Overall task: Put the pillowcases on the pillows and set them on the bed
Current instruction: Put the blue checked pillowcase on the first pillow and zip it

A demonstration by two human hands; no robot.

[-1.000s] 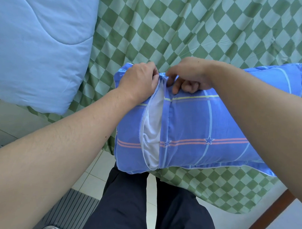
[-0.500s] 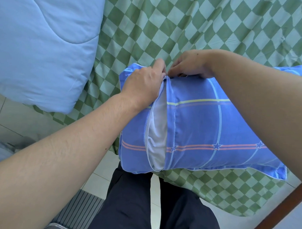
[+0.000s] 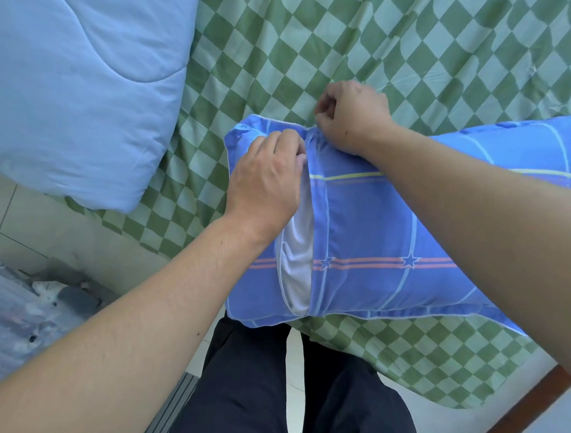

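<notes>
A blue pillowcase [image 3: 369, 233] with pale lines, orange stripes and stars covers a pillow lying at the near edge of the bed [image 3: 401, 50]. The white pillow [image 3: 298, 248] shows through a long open slit near the case's left end. My left hand [image 3: 265, 181] grips the left flap at the top of the slit, its fingertips curled into the opening. At the far end of the slit my right hand [image 3: 352, 116] pinches the fabric with fingers curled. My right forearm lies across the pillow's right half.
The bed wears a green checkered sheet. A light blue quilt [image 3: 72, 87] lies at its left side and overhangs the edge. Patterned bedding [image 3: 18, 306] sits on the tiled floor at lower left. My dark-trousered legs stand against the bed's edge.
My right hand has lifted up and away past the far end of the slit. My left hand has slid a little further onto the left flap. The pillow stays put.
</notes>
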